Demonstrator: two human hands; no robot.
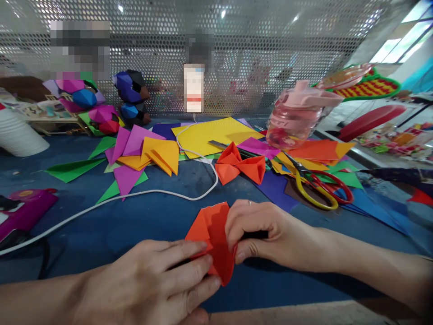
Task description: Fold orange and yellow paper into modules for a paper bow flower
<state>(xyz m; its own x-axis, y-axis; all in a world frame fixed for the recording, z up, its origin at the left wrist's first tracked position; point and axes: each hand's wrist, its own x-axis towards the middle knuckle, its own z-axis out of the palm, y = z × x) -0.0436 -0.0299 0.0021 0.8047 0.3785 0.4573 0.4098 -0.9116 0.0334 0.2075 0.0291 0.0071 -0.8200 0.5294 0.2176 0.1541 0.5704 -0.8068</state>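
Observation:
A sheet of orange-red paper (pixel 220 239), partly folded with creases, rests on the blue table near its front edge. My left hand (pixel 162 275) lies flat over the paper's left side, fingers stretched out and pressing on it. At the right edge, my right hand (pixel 257 230) pinches the paper between thumb and fingers, lifting that edge into a curve. Just beyond stand folded orange-red paper pieces (pixel 240 164). A white cable (pixel 169 191) loops across the table past my left hand.
Scissors (pixel 316 187) with yellow and red handles lie to the right among coloured paper. A pink bottle (pixel 294 117) stands behind them. Yellow sheets (pixel 216 135), a phone (pixel 194 90) and folded paper shapes (pixel 162 155) occupy the back. White cups (pixel 20 133) and a purple device (pixel 29 207) sit left.

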